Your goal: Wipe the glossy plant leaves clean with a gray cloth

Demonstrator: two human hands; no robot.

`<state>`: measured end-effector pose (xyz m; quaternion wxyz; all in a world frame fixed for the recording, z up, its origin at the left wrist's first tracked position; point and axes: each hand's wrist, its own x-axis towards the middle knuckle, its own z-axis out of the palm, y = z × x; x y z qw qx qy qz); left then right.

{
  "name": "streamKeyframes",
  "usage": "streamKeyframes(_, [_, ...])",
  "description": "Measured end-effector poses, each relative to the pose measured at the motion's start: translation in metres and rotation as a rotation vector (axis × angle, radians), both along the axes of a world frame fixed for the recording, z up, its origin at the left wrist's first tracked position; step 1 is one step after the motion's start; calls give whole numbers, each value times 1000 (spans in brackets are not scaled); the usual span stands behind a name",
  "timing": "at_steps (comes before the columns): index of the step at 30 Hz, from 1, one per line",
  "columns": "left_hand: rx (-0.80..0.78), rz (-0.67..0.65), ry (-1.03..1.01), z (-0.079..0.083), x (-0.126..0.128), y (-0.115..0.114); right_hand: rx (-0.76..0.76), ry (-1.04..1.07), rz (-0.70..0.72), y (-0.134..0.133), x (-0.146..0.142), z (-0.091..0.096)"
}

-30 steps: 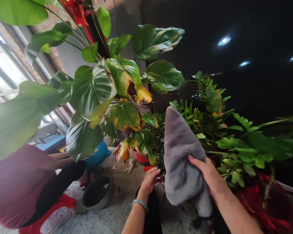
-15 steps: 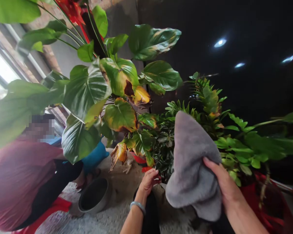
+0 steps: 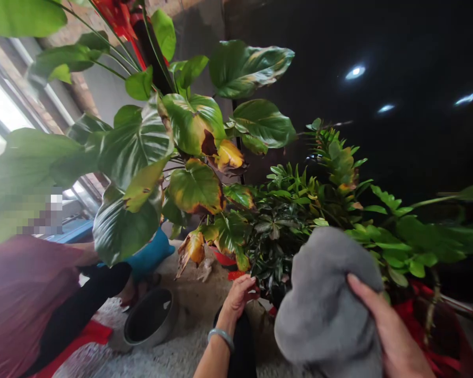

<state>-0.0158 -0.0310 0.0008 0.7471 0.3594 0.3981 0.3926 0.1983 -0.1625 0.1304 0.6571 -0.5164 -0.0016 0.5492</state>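
Note:
My right hand [image 3: 382, 328] grips a soft grey cloth [image 3: 327, 304] at the lower right, held against the small-leaved green plant [image 3: 319, 210]. My left hand [image 3: 238, 296], with a pale bangle on the wrist, reaches down into the dark low foliage [image 3: 270, 241] near the plant's base. Its fingers are curled among the leaves, and what they hold, if anything, is hidden. A tall plant with big glossy leaves [image 3: 142, 152], some yellow and brown at the edges, rises at the left.
A person in a red top [image 3: 27, 294] and dark trousers crouches at the left beside a round metal bowl [image 3: 150, 317] on a pale carpet [image 3: 173, 357]. Red pots [image 3: 433, 325] stand at the right. A dark wall with reflected lights fills the background.
My right hand has lowered the grey cloth and carried it rightwards down the plant. My left hand has stayed at the plant's base. The crouching person has shifted slightly.

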Motion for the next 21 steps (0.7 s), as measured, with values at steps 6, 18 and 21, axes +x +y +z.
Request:
streamKeyframes(6, [6,-2,10,1,1,-1,-75,213,134,25,-12,-17])
streamKeyframes(18, [26,-30,19,-4,0,0,141,-70,133,23,-26,11])
streamKeyframes(21, [23,-27,31,-1,-1,-1,132,-38,185,31,-24,-7])
